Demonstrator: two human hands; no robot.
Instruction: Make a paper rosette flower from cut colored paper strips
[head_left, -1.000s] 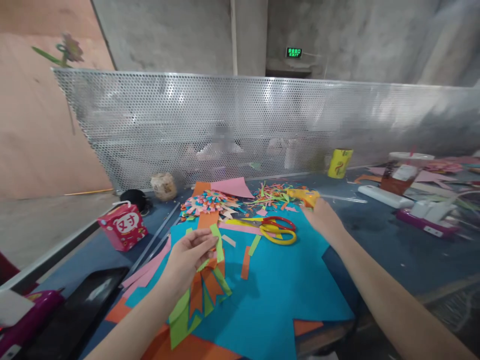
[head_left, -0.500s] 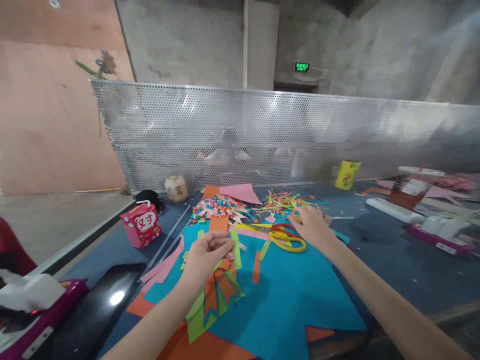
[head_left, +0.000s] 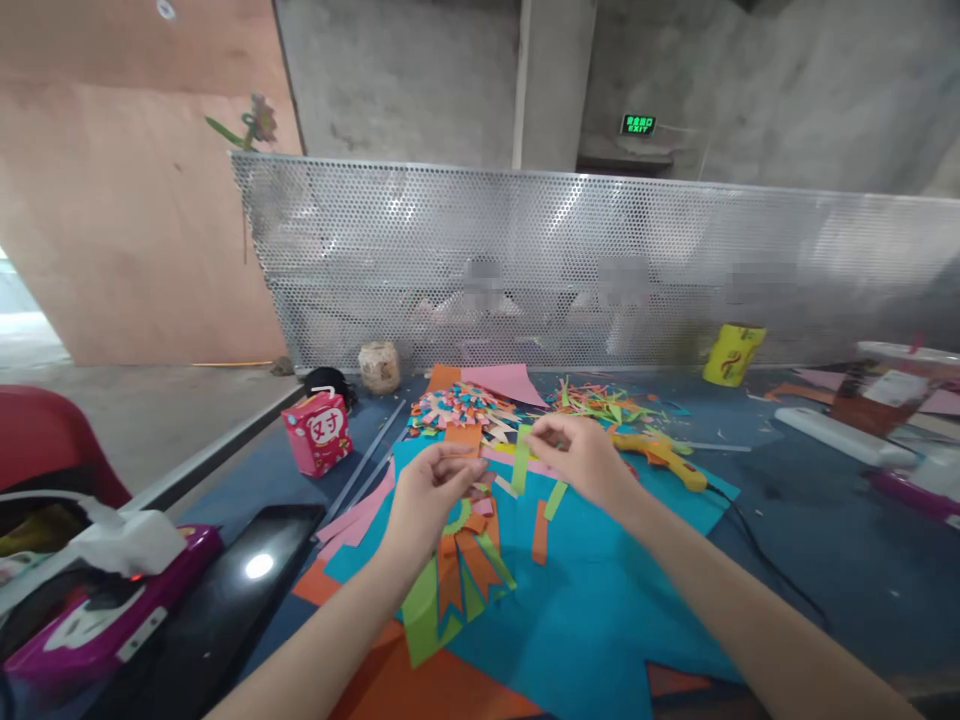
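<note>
My right hand (head_left: 581, 455) pinches the top of a light green paper strip (head_left: 520, 462), which hangs down in front of its fingertips. Just left of it is my left hand (head_left: 435, 490), thumb and fingers drawn together; what they hold, if anything, I cannot make out. Under the left hand lies a green and orange paper piece with notched tails (head_left: 457, 580), its upper part partly covered. Blue sheets (head_left: 577, 600) spread beneath, with an orange strip (head_left: 540, 533) and a short green strip (head_left: 556, 500) on top. A yellow glue gun (head_left: 664, 457) rests beyond my right wrist; the scissors are mostly hidden.
Fringed paper (head_left: 457, 405) and thin paper scraps (head_left: 600, 400) lie at the back before a perforated metal screen (head_left: 450, 250). A pink box (head_left: 319, 432), dark tablet (head_left: 217, 600) and purple power strip (head_left: 127, 610) stand left. The gun's cord (head_left: 765, 545) trails right.
The green strip has passed from my left hand to my right. My right hand has left the glue gun and come inward beside the left. The view has turned slightly left.
</note>
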